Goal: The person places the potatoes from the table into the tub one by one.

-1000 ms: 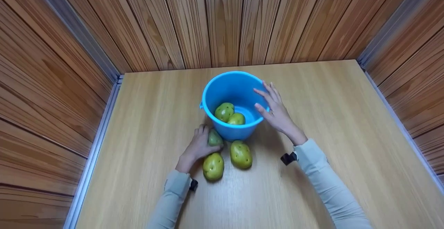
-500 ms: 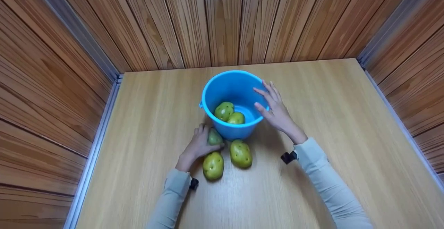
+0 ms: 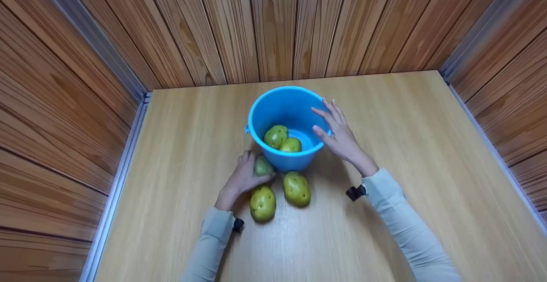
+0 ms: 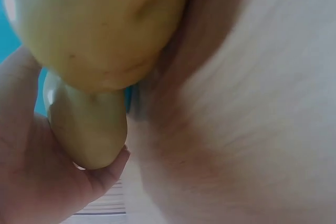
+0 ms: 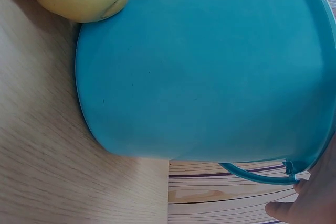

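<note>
A blue bucket stands upright on the table, with two green-yellow potatoes lying inside. By the bucket's near left side, my left hand grips a potato, its fingers round the far side and its thumb at the near side. The left wrist view shows this held potato beyond a larger, nearer potato. My right hand touches the right of the bucket's rim with spread fingers. Only part of that hand appears in the right wrist view, near the bucket's handle.
Two more potatoes lie on the table in front of the bucket, a left potato and a right potato. Wood-panelled walls close off the back and sides of the table. Each wrist wears a small black camera.
With the potato in its grip, my left hand has shifted very slightly toward the bucket. The right hand, the bucket and the other potatoes stay put.
</note>
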`<state>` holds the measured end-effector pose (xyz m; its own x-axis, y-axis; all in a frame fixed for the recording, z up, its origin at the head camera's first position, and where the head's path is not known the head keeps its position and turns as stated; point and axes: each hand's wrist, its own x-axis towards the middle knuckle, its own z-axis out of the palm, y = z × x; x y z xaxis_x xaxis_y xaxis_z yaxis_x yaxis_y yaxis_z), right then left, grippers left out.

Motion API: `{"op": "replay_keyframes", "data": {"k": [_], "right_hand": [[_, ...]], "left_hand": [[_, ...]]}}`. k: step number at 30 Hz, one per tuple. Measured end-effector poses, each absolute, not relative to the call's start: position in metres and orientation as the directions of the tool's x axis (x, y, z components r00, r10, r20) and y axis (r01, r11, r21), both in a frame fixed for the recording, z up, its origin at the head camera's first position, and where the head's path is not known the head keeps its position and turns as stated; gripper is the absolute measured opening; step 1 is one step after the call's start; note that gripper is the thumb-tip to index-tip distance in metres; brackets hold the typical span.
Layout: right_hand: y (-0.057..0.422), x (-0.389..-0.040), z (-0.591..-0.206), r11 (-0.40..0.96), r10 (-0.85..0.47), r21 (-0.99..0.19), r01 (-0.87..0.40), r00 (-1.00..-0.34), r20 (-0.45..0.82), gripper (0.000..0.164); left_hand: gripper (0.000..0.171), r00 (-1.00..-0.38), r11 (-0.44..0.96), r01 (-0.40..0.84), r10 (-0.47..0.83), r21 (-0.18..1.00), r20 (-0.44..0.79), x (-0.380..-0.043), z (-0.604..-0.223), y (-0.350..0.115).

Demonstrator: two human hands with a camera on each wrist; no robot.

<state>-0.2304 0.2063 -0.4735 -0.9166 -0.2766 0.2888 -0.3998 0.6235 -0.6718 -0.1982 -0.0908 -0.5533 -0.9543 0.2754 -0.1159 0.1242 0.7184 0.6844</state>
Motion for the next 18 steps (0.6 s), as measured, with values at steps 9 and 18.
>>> {"op": "replay_keyframes", "data": {"k": [9, 18], "right_hand": [[0.206, -0.23, -0.474, 0.619, -0.281, -0.674, -0.403, -0.915, 0.289, 0.05], [0.205, -0.23, -0.472, 0.618, -0.275, -0.676, -0.401, -0.916, 0.292, 0.052]], "left_hand": [[0.088, -0.952, 0.715, 0.131, 0.283, 0.687, -0.114, -0.196, -0.547, -0.097], [0.08, -0.959, 0.704, 0.146, 0.274, 0.695, -0.077, -0.195, -0.543, -0.104]]}}
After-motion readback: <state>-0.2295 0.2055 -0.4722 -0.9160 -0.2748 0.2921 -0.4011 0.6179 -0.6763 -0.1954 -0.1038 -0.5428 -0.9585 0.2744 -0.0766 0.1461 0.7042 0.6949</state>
